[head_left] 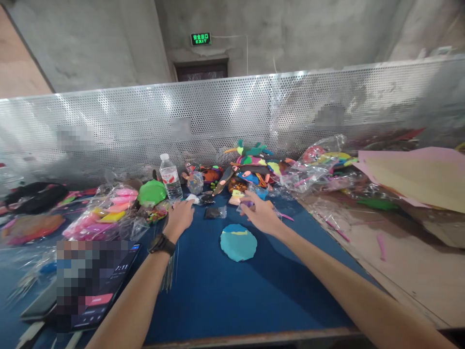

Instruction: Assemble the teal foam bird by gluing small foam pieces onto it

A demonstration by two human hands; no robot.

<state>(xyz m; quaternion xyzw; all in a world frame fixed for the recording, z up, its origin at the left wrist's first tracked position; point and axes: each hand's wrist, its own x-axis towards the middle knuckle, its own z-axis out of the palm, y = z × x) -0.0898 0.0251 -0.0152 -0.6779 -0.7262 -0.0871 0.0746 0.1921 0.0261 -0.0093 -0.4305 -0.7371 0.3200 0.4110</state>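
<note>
A flat, roughly round light-blue clay disc (239, 245) with a darker blue and yellow patch near its top lies on the blue table (218, 300). My left hand (179, 218), with a black watch on the wrist, is over the table near a small white lump (193, 198), below the water bottle (170, 178). Its fingers are apart. Above and right of the disc is my right hand (262, 213), thumb and fingers bent near a small clear packet; whether it grips the packet is unclear. A small black packet (215, 212) lies between both hands.
Colourful clay pieces (250, 167) are piled along the perforated metal screen (225, 111). Bagged pink and yellow clay (105, 215) and a phone (105, 286) are at left. Thin wires (168, 274) lie beside my left forearm. Large paper sheets (417, 177) rest at right.
</note>
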